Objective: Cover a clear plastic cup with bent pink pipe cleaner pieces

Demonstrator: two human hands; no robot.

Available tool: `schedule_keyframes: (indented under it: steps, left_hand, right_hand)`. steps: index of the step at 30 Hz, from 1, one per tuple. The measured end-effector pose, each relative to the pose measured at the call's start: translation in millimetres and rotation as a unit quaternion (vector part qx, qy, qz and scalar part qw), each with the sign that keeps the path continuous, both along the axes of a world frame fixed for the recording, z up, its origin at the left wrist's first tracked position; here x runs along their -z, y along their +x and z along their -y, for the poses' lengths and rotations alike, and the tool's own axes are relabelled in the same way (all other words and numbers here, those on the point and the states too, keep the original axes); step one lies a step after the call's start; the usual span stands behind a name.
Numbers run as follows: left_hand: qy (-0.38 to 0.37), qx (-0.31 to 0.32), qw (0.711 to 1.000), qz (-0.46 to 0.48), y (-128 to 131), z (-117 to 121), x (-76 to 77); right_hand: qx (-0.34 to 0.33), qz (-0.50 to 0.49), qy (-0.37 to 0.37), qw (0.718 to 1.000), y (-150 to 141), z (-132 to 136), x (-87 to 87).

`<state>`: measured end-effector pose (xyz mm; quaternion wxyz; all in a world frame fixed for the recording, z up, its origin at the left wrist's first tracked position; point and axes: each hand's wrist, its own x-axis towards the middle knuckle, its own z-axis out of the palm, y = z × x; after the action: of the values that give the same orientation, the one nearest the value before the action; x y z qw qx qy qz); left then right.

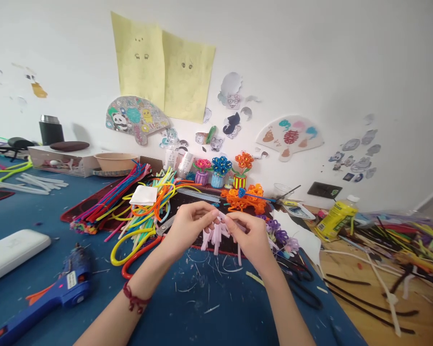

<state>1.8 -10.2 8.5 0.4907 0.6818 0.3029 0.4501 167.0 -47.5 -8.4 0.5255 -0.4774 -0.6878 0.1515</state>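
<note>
Head-worn view, forward and down

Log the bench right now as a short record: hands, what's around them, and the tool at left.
Left hand: fingertips pinching a small pale lilac piece
Right hand: fingertips on the same piece
Just below hands: pale pink fuzzy strips; whether joined to the piece, unclear
Bracelet: dark red braided cord, left wrist
Tool at left: blue plastic glue gun on blue tabletop
Behind: orange fuzzy flowers; red-and-yellow striped pot
Right: yellow plastic bottle with white cap
</note>
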Motion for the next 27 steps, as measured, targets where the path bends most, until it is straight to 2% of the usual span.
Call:
schedule_keyframes:
  steps: [4,9,13,20,27]
  left_hand:
    - [-0.080,0.066,0.993,0.057,-1,1,1.1]
    - [-0.110,0.095,0.986,0.079,-4,-2,8.0]
    - [-0.103,0.091,0.987,0.080,-6,-2,6.9]
    - [-0.074,0.063,0.994,0.058,-5,-3,5.2]
    - [0.006,0.018,1.000,0.022,-2,-5,10.8]
  right_hand:
    - [-0.027,0.000,-0.005,1.000,1,1,-1.0]
    - [-0.030,0.035,0.033,0.998,0,2,-0.5]
    - [-0.015,0.043,0.051,0.998,-2,4,-0.9]
    - [-0.006,0.053,0.043,0.998,-5,5,-0.5]
    - [0.007,0.049,0.036,0.998,-3,4,0.1]
